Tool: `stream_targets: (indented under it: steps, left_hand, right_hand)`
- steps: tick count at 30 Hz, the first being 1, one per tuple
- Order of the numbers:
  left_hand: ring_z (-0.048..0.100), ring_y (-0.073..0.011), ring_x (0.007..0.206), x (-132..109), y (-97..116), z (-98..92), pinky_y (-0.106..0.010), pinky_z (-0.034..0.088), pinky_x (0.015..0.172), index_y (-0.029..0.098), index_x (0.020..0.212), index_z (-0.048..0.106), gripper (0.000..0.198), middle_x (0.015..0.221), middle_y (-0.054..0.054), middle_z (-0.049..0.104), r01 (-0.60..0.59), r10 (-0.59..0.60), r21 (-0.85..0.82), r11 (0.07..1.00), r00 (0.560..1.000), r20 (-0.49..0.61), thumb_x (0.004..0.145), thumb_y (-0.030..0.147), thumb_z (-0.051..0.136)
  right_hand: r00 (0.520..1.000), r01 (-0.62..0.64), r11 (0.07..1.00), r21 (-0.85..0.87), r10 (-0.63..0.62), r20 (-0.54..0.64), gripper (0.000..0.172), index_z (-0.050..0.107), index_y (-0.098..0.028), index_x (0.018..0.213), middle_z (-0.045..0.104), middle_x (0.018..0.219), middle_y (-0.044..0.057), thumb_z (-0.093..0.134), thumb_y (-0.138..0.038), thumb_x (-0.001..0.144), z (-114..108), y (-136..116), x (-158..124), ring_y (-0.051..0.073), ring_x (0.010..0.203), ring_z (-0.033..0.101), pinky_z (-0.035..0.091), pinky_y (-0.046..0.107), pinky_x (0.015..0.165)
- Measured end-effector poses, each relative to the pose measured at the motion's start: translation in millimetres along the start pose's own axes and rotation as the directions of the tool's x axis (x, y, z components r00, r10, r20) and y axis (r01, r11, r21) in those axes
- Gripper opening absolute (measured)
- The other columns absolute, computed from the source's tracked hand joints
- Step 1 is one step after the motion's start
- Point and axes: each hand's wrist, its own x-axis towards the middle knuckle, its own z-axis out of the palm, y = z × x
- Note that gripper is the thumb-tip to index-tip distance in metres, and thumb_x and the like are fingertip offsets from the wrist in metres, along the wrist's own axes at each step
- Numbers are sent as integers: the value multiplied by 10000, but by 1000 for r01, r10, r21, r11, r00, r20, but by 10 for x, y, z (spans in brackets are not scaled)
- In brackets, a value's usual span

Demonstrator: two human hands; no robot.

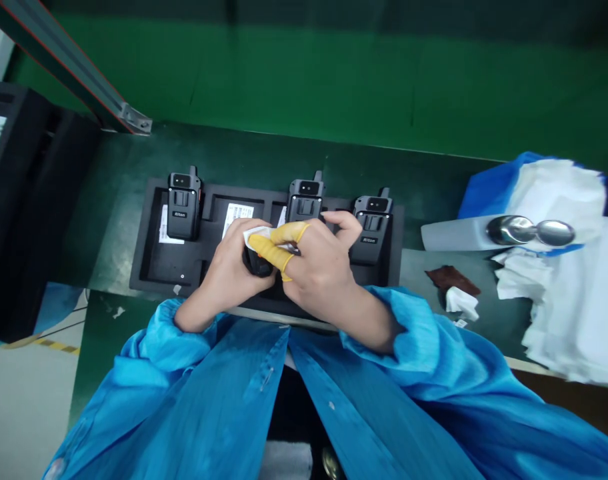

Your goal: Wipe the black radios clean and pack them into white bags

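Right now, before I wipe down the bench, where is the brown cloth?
In the head view, the brown cloth lies on the green bench, right of the black tray and the right hand, with a crumpled white wipe against its near edge.

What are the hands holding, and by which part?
The left hand wraps a black handheld radio, apparently around its body, which is mostly hidden. The right hand, in yellow finger cots, pinches a white wipe at its edge.

Radios (184, 207): matt black plastic, in matt black tray (145, 263). Finger cots (269, 247): smooth yellow rubber, faint gloss. White wipe (257, 235): soft, papery. 3 o'clock: glossy polished-metal dispenser top (514, 230). Smock sleeve (384, 327): blue woven cloth, slight sheen.
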Motion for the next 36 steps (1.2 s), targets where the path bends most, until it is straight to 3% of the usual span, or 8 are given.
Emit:
stream_targets:
  steps: [5,13,20,29,32,36]
  left_hand:
    - [571,-220,1052,2,14,20,-406,481,928,252,1076,476,514,1081,-27,572,-27,27,-4,1000,1000,-4,618,129,673]
    - [567,-222,1051,-9,43,25,-390,482,911,251,1071,478,527,1089,-29,564,-16,16,-3,1000,1000,-12,600,115,673]
    - [566,-211,1045,-15,45,9,-369,469,931,234,1056,494,485,1076,-33,559,13,-13,-5,1000,999,-29,614,100,641]
    - [568,-207,1039,-18,50,-2,-353,476,915,220,1059,494,481,1072,-35,554,4,-5,-17,1000,1000,-27,618,98,644]
    - [568,-203,1034,-18,40,13,-345,481,903,217,1064,491,484,1068,-35,552,-25,24,-18,1000,999,-28,621,96,643]
    - [570,-196,1024,-25,10,28,-343,485,888,218,1069,484,494,1058,-31,551,-83,81,-42,996,996,-47,619,87,640]
  right_hand:
    - [999,-47,984,-173,42,-30,272,684,-299,734,547,688,-18,486,-131,817,-18,-93,-72,136,766,462,236,450,915]
    - [993,-35,994,-103,23,-120,259,652,-236,683,596,765,-6,487,-57,771,-50,-87,-138,130,776,487,279,396,871]
    - [991,-105,993,-63,99,-86,252,668,-230,738,594,781,9,483,-58,738,-10,20,-272,129,741,469,279,408,845]
    - [983,-156,984,-85,146,-112,239,632,-201,659,582,761,9,473,-26,689,-38,101,-348,125,744,504,312,376,813]
    - [984,-121,990,-71,110,-141,274,670,-232,753,608,811,4,473,-43,753,-62,61,-249,127,770,508,310,375,826]
    - [996,-25,999,-33,22,-89,301,697,-272,821,611,810,-12,462,-85,815,-20,-2,-104,132,801,485,271,388,870]
